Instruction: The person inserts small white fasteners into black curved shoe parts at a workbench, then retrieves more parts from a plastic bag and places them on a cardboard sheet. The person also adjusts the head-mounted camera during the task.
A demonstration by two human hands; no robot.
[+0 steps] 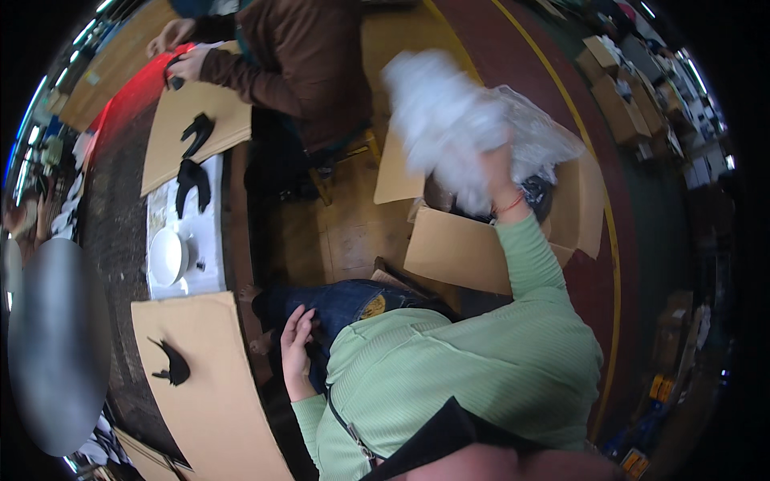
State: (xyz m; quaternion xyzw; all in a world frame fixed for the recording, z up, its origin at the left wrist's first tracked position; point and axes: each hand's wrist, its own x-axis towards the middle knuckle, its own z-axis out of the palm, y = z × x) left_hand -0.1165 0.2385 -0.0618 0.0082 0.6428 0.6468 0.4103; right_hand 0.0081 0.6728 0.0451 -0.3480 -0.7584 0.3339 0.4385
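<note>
At the upper middle, my right hand (pixel 496 159) grips a bunch of crumpled white plastic wrapping (pixel 437 104), blurred by motion. It is held up over an open cardboard box (pixel 457 252). A clear plastic liner (pixel 533 132) spills over the box's far side, and dark pieces (pixel 539 196) show inside, partly covered. My left hand (pixel 297 345) rests in the air beside my lap, empty, with its fingers loosely apart. To its left, one curved black part (pixel 172 362) lies on a cardboard sheet (pixel 212 373) on the bench.
Farther along the bench are a white bowl (pixel 168 256) and two black parts, one (pixel 192 186) by the white sheet, another (pixel 198 134) on far cardboard. A co-worker in a brown sleeve (pixel 265 80) handles a small dark piece there. More cartons (pixel 622 104) stand at right.
</note>
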